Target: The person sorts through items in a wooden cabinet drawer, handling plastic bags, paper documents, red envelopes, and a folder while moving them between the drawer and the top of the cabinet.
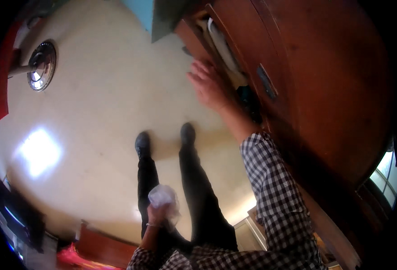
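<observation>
Black-and-white checked shirt, long sleeves (270, 180) to the wrists — thin bracelet (152, 224) at the left wrist. Dark trousers (198, 189), narrow-legged, above dark shoes (187, 133) — rounded toes, no markings visible.

- The person is standing on a pale floor (99, 103), with two dark shoes (142, 143) showing below dark trousers.
- The right hand (209, 85) is reaching out with fingers spread, lying against the edge of an open wooden drawer (194, 40) in a dark wooden cabinet (324, 81).
- Folded pale cloth (223, 47) is lying inside the drawer.
- The left hand (159, 212) is hanging low beside the legs, gripping a crumpled white plastic bag (162, 194).
- Checked sleeves (272, 189) are covering both forearms.
- A round metal fitting (41, 65) is sitting on the floor, well apart from the hands.
</observation>
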The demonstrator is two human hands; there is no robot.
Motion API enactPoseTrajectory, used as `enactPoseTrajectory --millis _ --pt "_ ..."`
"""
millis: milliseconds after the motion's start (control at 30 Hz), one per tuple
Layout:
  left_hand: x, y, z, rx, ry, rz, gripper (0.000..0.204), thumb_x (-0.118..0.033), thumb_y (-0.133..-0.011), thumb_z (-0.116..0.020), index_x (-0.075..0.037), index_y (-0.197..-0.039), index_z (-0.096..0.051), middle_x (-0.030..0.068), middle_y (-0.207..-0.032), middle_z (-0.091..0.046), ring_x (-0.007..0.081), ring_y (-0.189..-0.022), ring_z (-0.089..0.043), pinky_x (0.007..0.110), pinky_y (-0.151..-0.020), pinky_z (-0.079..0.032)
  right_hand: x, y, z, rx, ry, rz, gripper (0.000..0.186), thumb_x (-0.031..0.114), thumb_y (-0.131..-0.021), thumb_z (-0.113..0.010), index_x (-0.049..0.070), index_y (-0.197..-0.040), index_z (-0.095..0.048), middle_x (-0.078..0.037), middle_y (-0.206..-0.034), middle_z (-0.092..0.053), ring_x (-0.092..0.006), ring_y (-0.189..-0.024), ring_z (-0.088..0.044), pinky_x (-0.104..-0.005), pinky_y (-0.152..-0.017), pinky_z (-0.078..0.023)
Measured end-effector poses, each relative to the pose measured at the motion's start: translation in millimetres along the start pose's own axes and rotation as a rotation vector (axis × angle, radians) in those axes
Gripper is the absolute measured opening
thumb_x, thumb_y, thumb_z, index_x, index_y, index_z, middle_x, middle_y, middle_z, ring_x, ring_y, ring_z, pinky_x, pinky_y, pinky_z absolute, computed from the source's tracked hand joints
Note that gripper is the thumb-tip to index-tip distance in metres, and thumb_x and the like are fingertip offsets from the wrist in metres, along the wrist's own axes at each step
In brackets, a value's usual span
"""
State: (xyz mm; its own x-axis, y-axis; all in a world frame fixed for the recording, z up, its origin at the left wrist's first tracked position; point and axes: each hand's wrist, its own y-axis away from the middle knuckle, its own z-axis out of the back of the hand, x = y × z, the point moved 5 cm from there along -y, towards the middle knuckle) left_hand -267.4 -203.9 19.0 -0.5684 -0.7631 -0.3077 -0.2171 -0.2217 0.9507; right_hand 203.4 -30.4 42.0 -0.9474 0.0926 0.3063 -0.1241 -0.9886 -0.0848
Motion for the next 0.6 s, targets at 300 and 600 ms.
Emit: enactPoseTrajectory --millis 300,600 --pt "-10.9 1.6 -18.3 0.04 -0.095 -0.012 0.035 -0.038 -0.078 -0.069 -0.007 -0.094 -0.062 0.0069 -0.089 -0.067 0.0193 -0.081 -0.066 0.031 -0.067 -0.054 -55.7 11.6 3.7 0.123 0.171 0.123 0.03 0.003 -0.076 -0.056 0.005 -0.106 -0.06 -0.016 -0.117 -0.056 -0.031 -0.117 -0.047 -0.0391 -0.097 -0.039" --pt "-16.1 2.6 -27.9 0.093 -0.325 -0.139 0.025 -0.032 -0.081 -0.064 -0.014 -0.097 -0.061 0.0026 -0.091 -0.065 0.0147 -0.082 -0.063 0.028 -0.07 -0.051 -28.7 110.8 88.2 -0.768 -1.671 -1.151 0.039 0.029 -0.085 -0.059 0.002 -0.112 -0.058 -0.007 -0.1 -0.063 -0.0195 -0.088 -0.059 -0.0327 -0.078 -0.045"
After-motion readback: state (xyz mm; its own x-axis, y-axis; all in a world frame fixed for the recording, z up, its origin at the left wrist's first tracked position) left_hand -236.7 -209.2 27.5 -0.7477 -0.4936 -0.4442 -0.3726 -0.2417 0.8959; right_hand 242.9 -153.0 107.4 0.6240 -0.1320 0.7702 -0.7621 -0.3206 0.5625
